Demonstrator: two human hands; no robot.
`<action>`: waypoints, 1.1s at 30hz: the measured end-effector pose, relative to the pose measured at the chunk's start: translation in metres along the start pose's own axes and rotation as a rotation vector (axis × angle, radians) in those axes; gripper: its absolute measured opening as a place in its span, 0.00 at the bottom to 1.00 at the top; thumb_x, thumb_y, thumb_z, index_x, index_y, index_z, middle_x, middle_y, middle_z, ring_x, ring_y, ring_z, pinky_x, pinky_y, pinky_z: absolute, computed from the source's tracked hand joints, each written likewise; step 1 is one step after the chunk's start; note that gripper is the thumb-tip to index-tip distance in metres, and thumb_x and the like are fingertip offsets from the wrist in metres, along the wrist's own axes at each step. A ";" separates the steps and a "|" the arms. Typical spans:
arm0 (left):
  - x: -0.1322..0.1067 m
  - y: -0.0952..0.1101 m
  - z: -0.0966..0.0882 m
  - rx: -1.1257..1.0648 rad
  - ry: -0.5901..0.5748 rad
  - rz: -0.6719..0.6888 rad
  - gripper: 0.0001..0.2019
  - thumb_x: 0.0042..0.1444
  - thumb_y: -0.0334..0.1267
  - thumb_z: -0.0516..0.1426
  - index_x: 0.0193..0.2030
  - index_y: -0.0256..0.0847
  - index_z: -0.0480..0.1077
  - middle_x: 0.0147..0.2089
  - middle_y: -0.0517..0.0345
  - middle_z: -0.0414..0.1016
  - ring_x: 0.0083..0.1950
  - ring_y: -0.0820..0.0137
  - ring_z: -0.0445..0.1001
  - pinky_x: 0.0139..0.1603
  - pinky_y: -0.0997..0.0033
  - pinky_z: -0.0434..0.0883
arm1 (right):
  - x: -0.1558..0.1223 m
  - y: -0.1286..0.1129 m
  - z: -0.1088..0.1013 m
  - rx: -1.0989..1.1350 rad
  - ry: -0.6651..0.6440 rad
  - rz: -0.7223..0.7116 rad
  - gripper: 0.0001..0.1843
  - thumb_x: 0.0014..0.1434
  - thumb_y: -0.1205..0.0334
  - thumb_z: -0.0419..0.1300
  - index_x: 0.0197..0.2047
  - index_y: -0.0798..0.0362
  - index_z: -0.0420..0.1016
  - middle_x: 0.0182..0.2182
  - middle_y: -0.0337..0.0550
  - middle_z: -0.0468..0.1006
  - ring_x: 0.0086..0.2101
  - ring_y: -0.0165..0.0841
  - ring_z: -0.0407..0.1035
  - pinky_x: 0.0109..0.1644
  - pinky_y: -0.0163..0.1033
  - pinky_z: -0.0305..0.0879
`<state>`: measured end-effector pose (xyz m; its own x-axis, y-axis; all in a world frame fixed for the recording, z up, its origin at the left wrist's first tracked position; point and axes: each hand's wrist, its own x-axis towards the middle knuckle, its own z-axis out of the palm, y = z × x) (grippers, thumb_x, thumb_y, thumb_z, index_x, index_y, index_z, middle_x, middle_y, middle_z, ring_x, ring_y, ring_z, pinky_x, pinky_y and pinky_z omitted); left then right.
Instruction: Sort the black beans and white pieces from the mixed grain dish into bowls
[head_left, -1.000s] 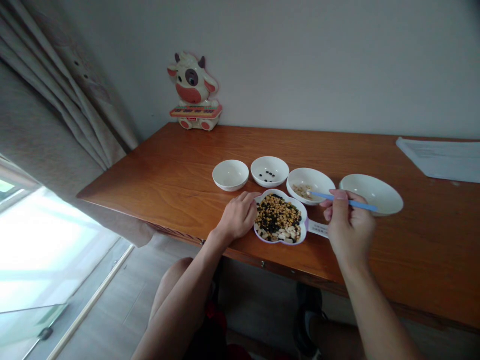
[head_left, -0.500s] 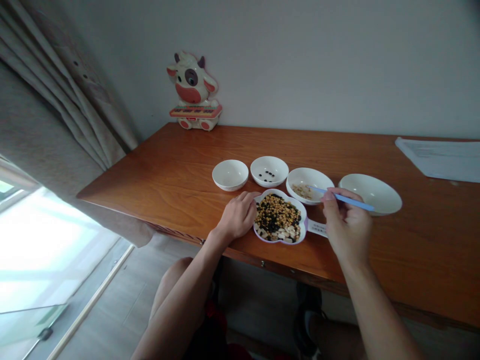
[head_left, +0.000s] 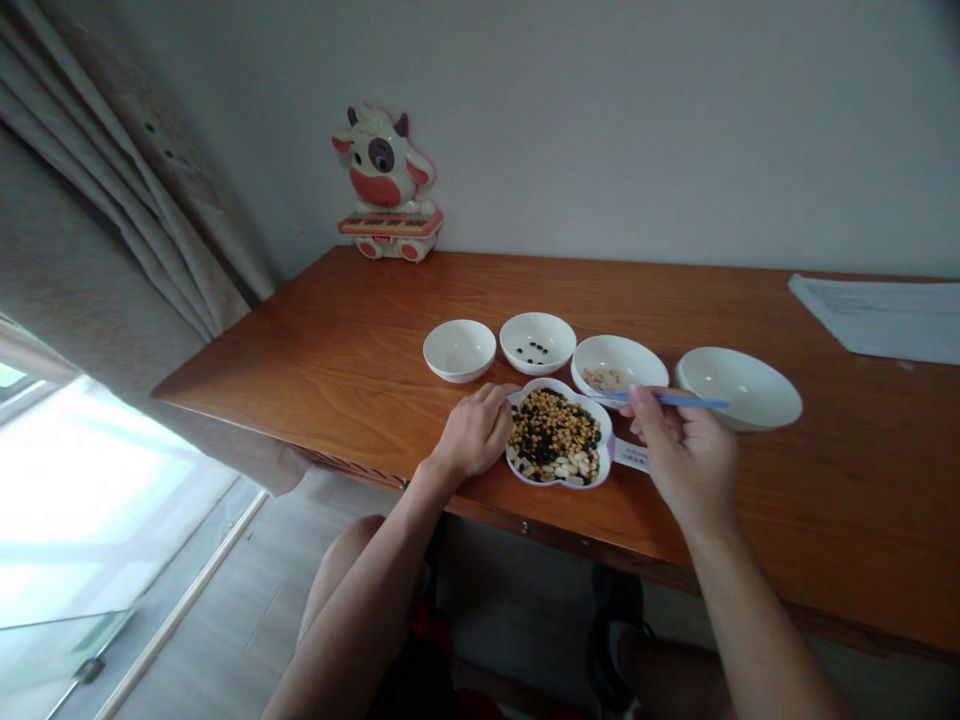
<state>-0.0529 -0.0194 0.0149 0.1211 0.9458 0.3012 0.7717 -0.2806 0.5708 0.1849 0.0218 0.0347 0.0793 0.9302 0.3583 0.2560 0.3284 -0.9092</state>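
My left hand (head_left: 472,432) is closed on the left rim of a flower-shaped white and purple dish (head_left: 609,428) with a handle. Mixed yellow and black beans or grains (head_left: 556,430) fill it, with larger pale pieces towards the near side. Between the fingers of my right hand (head_left: 688,450) is a slim blue stick-like tool (head_left: 694,402). It lies nearly level, its tip pointing left near the dish's upper right rim. Right behind it, a white bowl (head_left: 637,355) contains small pale pieces (head_left: 606,378). My right hand hides the end of the dish handle (head_left: 631,455).
To the left stand a white bowl with several black beans (head_left: 538,330) and another white bowl (head_left: 459,350). A wider white bowl (head_left: 757,390) is behind my right hand. A toy cow with a keyboard (head_left: 386,190) and paper sheets (head_left: 885,315) rest on the wooden table (head_left: 315,350).
My right hand has shifted slightly left. The blue tool's tip has come out of the bowl of pale pieces, down and left towards the flower-shaped dish. My left hand stays put.
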 end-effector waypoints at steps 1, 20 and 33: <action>0.000 0.000 0.000 0.002 -0.001 0.001 0.18 0.71 0.36 0.44 0.59 0.36 0.68 0.53 0.44 0.76 0.53 0.59 0.76 0.57 0.58 0.72 | 0.000 0.000 0.000 0.014 -0.002 0.005 0.20 0.61 0.43 0.64 0.38 0.53 0.79 0.28 0.44 0.81 0.26 0.31 0.74 0.29 0.36 0.74; 0.000 -0.001 0.001 -0.004 -0.001 -0.003 0.17 0.70 0.36 0.44 0.59 0.37 0.67 0.52 0.45 0.76 0.53 0.60 0.76 0.56 0.59 0.72 | -0.006 0.007 -0.010 -0.124 -0.297 -0.075 0.24 0.68 0.43 0.54 0.35 0.52 0.79 0.22 0.41 0.77 0.23 0.31 0.72 0.25 0.34 0.68; 0.000 0.002 -0.002 0.009 -0.020 0.003 0.17 0.70 0.36 0.44 0.58 0.36 0.68 0.51 0.44 0.76 0.51 0.59 0.76 0.55 0.59 0.72 | -0.006 0.005 -0.006 -0.277 -0.432 -0.345 0.21 0.68 0.48 0.55 0.27 0.49 0.76 0.29 0.45 0.83 0.27 0.37 0.75 0.31 0.41 0.67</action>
<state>-0.0526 -0.0204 0.0179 0.1358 0.9482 0.2872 0.7767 -0.2818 0.5633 0.1915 0.0171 0.0298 -0.4348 0.7794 0.4511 0.4428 0.6212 -0.6466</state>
